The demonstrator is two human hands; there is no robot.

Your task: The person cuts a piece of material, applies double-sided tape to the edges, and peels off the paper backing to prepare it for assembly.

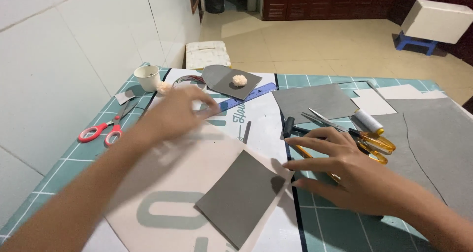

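The grey felt rectangle lies flat on a pale printed sheet over the teal cutting mat, its long axis running from near-left to far-right. The right hand rests just beside its right corner, fingers spread, gripping nothing. The left hand, blurred, reaches open-fingered toward the blue ruler. Yellow-handled scissors lie beyond.

grey card sheet, flat, tilted, on pale paper
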